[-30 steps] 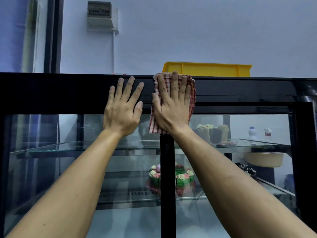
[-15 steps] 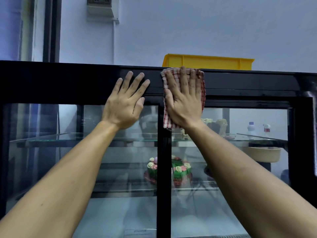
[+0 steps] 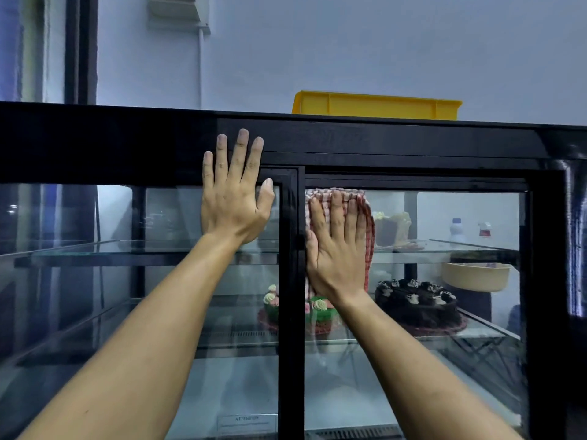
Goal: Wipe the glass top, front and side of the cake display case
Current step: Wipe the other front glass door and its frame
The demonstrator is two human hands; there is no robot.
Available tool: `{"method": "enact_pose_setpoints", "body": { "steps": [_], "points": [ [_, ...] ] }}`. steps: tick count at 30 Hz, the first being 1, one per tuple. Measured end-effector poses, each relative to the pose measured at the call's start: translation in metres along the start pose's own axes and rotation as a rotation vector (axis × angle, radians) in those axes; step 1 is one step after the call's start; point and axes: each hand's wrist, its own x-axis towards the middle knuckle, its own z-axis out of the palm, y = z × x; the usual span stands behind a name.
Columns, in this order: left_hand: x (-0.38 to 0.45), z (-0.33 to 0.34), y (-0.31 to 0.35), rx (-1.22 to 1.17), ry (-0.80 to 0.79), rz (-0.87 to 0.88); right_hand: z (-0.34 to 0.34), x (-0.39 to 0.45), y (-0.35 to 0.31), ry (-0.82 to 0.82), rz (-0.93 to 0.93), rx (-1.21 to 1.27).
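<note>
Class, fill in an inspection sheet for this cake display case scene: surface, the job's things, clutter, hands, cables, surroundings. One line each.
Surface: front glass of the black-framed display case, with reflections on it.
Job's things: red checked cloth, flat on the right pane.
Clutter: yellow crate on top; green cake, chocolate cake, beige bowl and two bottles seen through the glass.
Hands: left hand flat on frame and glass, fingers straight; right hand presses the cloth.
Cables: white conduit on the wall.
Surroundings: pale wall, white box.
</note>
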Motion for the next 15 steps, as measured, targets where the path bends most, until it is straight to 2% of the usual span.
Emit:
{"method": "enact_pose_setpoints", "body": {
  "steps": [8,12,15],
  "points": [
    [-0.003,0.002,-0.001,0.027,0.024,0.017,-0.009,0.042,0.006,-0.008,-0.020,-0.007],
    [-0.005,0.005,-0.002,0.020,0.027,0.128,-0.003,0.036,0.000,0.045,0.006,-0.035],
    [-0.005,0.004,-0.002,0.015,0.043,0.137,-0.003,0.038,0.001,0.040,-0.049,-0.016]
  ]
}}
